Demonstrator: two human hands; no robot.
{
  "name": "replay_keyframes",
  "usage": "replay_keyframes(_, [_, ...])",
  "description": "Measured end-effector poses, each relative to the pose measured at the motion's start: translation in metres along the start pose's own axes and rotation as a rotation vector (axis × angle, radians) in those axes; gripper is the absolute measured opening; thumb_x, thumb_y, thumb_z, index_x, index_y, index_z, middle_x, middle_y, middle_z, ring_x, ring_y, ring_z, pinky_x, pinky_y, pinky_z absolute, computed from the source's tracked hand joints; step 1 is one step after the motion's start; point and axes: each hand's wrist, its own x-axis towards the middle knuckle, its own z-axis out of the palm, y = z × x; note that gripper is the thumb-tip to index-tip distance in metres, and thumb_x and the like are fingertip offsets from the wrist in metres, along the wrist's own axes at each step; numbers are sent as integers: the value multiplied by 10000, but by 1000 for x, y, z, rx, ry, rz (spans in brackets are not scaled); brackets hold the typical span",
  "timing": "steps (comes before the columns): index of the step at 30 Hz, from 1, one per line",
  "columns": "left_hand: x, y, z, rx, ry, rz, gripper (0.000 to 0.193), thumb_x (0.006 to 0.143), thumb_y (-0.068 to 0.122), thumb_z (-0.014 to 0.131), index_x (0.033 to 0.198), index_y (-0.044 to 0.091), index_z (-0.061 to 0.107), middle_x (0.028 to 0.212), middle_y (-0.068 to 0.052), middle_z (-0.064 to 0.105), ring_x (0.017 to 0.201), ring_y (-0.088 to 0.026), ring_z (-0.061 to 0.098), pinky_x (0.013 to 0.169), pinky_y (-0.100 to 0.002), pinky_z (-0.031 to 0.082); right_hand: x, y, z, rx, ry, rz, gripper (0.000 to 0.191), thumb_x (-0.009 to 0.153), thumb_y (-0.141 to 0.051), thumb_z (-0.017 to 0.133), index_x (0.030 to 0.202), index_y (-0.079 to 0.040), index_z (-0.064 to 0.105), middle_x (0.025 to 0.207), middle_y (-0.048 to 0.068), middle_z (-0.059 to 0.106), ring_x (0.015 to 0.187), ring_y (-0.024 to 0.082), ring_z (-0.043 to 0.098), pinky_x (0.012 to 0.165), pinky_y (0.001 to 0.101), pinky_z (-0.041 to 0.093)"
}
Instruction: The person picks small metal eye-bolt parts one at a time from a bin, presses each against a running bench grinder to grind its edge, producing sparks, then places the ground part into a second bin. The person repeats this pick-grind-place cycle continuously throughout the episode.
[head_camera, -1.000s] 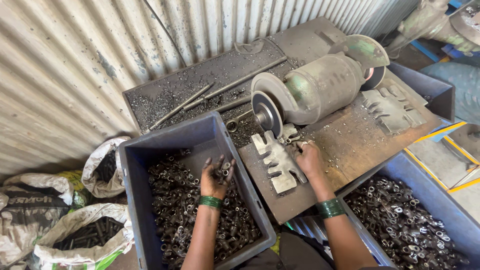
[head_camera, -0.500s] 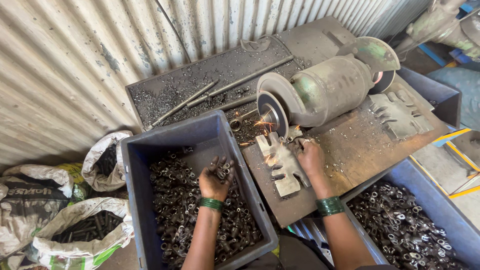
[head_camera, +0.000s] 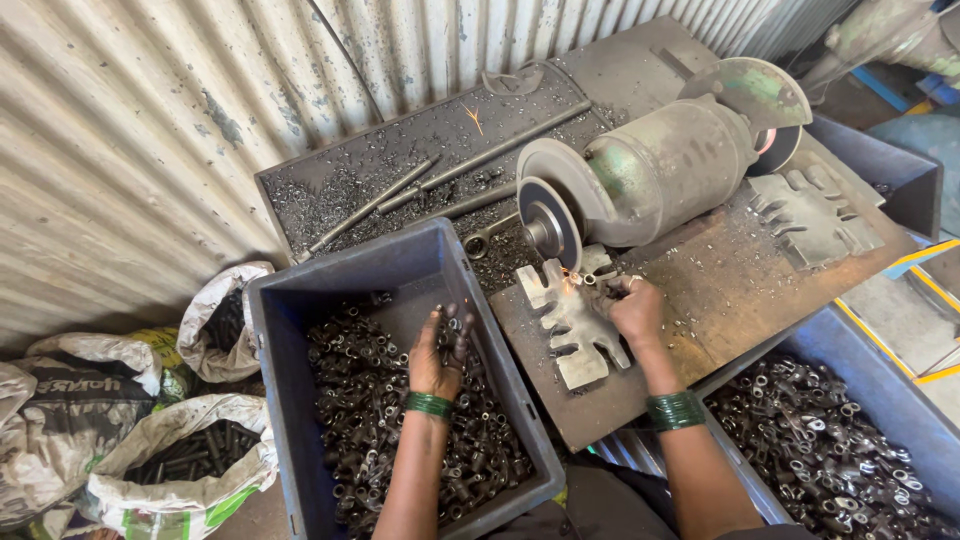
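My left hand (head_camera: 438, 355) is inside a blue plastic crate (head_camera: 285, 330) full of small dark metal parts (head_camera: 365, 420), its fingers closed around a few of them. My right hand (head_camera: 633, 310) holds a small metal part against the spinning grinding wheel (head_camera: 549, 222) of a green bench grinder (head_camera: 660, 170). Sparks show at the wheel's lower edge. The right hand rests over a notched metal rest plate (head_camera: 575, 330) on the rusty work board (head_camera: 700, 290). Both wrists wear green bangles.
A second blue crate (head_camera: 830, 440) of metal parts sits at the lower right. Long steel rods (head_camera: 400, 195) lie on a dark tray (head_camera: 300, 200) of filings behind the grinder. White sacks (head_camera: 150, 470) stand at the left. Corrugated sheet wall (head_camera: 150, 120) runs behind.
My left hand has lifted slightly with parts in its fingers. My right hand has pushed closer to the wheel, and sparks appear there.
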Motion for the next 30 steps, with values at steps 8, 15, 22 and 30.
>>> replay_keyframes(8, [6, -3, -5, 114, 27, 13, 289, 964, 286, 696, 1154, 84, 613, 1074, -95, 727, 927, -262, 763, 579, -235, 566, -6, -3, 0, 61, 12, -45, 272, 716, -118, 811, 975, -43, 781, 853, 80, 787, 747, 149, 748, 725, 298, 579])
replay_keyframes(15, [7, -4, 5, 187, -125, -35, 468, 930, 198, 604, 1370, 41, 594, 1192, -199, 658, 872, -236, 740, 741, -337, 664, -21, -6, 0, -391, 402, -802, 269, 684, -146, 872, 919, -98, 750, 899, 105, 690, 853, 301, 684, 835, 451, 576])
replay_keyframes(22, [6, -16, 11, 374, -282, 37, 278, 929, 29, 639, 1206, 49, 626, 1120, -144, 745, 931, -245, 744, 737, -344, 641, -33, 13, -92, -262, 240, -692, 245, 783, -97, 798, 1015, -122, 725, 969, 84, 731, 902, 255, 700, 759, 341, 562])
replay_keyframes(30, [6, -41, 6, 411, -501, -14, 306, 901, 5, 704, 1207, 10, 687, 1103, -139, 753, 966, -245, 749, 810, -374, 664, -65, -21, -126, 33, -43, 37, 536, 729, -16, 609, 1242, -125, 718, 1059, 141, 800, 942, 264, 762, 798, 387, 585])
